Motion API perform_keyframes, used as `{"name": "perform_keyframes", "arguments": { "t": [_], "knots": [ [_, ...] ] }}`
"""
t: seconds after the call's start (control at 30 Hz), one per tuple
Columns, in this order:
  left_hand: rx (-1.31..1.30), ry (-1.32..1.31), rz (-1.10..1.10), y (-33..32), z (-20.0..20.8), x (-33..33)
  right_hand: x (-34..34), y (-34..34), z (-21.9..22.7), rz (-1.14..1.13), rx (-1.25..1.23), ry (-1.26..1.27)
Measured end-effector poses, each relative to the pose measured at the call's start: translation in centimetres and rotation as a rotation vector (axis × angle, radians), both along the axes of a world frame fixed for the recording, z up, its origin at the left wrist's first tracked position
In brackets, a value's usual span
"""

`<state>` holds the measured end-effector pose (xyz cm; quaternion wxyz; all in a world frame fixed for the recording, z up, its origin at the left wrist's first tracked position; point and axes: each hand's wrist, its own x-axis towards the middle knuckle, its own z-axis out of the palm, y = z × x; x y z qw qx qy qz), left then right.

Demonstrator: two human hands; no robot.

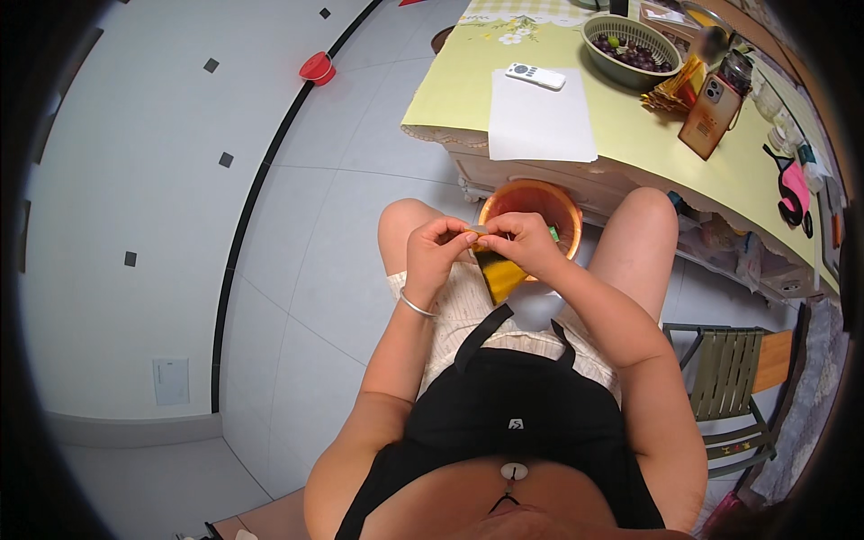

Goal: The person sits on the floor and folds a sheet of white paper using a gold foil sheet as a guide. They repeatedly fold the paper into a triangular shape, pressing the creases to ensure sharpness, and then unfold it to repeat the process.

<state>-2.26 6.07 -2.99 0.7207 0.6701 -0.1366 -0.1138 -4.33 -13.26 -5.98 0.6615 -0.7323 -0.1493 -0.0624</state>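
Beside the orange bin (529, 185), the left hand (434, 252) and right hand (529, 245) met, both pinching a small pale piece (478, 229), neither nearer; the gold packet (500, 275) slanted bodyward just below, whether joined I couldn't tell.

Gold piece (500, 275) glossy, foil-like; bucket (511, 203) smooth plastic; sheet (540, 121) matt paper; left bangle (417, 304) shiny metal.

Dressed in a black sleeveless top (513, 387) with a small white mark (516, 424) at lower centre, cream patterned shorts (461, 300) and a silver bangle (417, 308) mid-frame, and a white pendant (514, 471) near the bottom edge.
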Motion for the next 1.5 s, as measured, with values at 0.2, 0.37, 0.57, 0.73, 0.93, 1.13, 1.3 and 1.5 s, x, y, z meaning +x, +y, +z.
{"name": "perform_keyframes", "arguments": {
  "t": [0.2, 0.37, 0.57, 0.73, 0.93, 1.13, 1.3, 1.5],
  "knots": [
    [0.024, -0.012, 0.044, 0.3, -0.3, 0.3, -0.2, 0.4, 0.4, -0.026, 0.028, -0.088],
    [-0.027, 0.023, 0.031, 0.0, 0.3, 0.5, -0.5, 0.4, 0.8, -0.041, 0.089, -0.061],
    [-0.025, 0.039, 0.032, 0.2, 0.7, 0.4, -0.4, 0.4, 1.0, -0.065, -0.002, -0.255],
    [-0.021, 0.111, 0.053, 0.5, 1.0, 0.2, -0.2, 0.1, 1.1, -0.058, -0.068, -0.353],
    [-0.055, 0.186, 0.048, 0.6, 1.3, 0.2, -0.1, -0.1, 0.6, -0.067, -0.128, -0.439],
    [-0.014, 0.142, 0.057, 0.3, 1.1, 0.1, -0.1, -0.1, 0.7, -0.053, -0.142, -0.475],
    [0.036, 0.056, 0.077, 0.1, 1.2, -0.3, -0.8, 0.2, 1.5, -0.049, 0.023, -0.146],
    [0.082, -0.087, 0.020, -0.2, 0.5, -0.6, 0.0, -0.3, 0.6, 0.086, 0.057, 0.020]
  ]
}}
